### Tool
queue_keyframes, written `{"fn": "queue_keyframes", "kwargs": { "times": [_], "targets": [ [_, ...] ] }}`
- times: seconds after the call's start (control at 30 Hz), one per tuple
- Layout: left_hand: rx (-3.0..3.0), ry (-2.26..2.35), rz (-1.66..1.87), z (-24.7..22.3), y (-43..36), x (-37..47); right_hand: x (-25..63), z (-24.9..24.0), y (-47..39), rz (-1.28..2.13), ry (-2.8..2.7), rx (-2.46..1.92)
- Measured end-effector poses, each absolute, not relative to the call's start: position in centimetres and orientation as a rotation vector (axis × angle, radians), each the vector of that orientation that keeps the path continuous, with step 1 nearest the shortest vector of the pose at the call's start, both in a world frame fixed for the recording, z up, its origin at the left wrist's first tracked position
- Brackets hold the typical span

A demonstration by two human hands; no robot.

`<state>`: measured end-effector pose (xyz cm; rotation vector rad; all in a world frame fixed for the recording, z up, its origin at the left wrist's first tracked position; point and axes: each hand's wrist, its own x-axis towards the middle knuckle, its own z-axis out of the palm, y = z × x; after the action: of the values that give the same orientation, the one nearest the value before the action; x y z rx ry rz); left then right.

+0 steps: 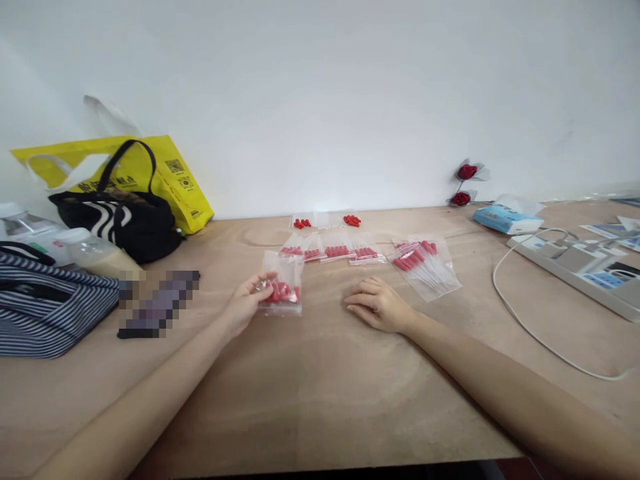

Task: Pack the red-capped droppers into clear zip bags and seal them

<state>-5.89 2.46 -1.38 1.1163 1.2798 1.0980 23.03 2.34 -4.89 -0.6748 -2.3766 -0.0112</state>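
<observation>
My left hand point(249, 301) grips the left side of a clear plastic bag point(284, 267) with red capsule-shaped pieces point(283, 292) inside, its fingers closed on the film. The bag is just over the wooden table, its lower edge towards me. To its right, my right hand point(375, 303) rests on the tabletop, loosely curved with the thumb apart and nothing visible in it. Beyond both hands lies a row of small clear bags point(337, 252) with red pieces in them. A fanned stack of similar bags point(425, 267) is right of my right hand.
Two clusters of red pieces point(302, 223) lie near the wall. Yellow and black bags, bottles, a striped pouch point(55, 307) and a pixelated object point(160, 303) occupy the left. On the right are tissues point(507, 215), artificial roses point(467, 172), a power strip point(575, 273) and a looping white cable point(520, 319).
</observation>
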Motion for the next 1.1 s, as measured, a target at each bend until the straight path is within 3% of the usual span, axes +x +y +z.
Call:
{"fn": "queue_keyframes", "kwargs": {
  "times": [0.1, 0.37, 0.6, 0.8, 0.93, 1.1],
  "targets": [
    [1.104, 1.262, 1.23, -0.5, 5.2, -6.5, 23.0, -5.0, 2.5, -0.009, -2.372, -0.691],
    [1.439, 1.461, 1.114, -0.3, 13.7, 1.2, 23.3, -5.2, 2.6, -0.152, -2.397, -0.739],
    [1.775, 1.746, 1.221, -1.1, 14.3, 3.3, 26.8, -4.2, 4.5, -0.496, -1.919, -1.49],
    [2.638, 1.609, 1.16, -2.3, 7.0, 1.9, 32.2, -3.0, 7.0, -0.184, -1.497, -2.183],
    [2.801, 1.32, 1.088, -3.5, 3.7, 0.2, 33.8, -3.2, 8.4, 0.079, -1.398, -2.309],
    [2.756, 1.255, 1.123, -3.8, 3.3, -0.4, 34.1, -3.7, 9.4, 0.16, -1.314, -2.304]
  ]
}}
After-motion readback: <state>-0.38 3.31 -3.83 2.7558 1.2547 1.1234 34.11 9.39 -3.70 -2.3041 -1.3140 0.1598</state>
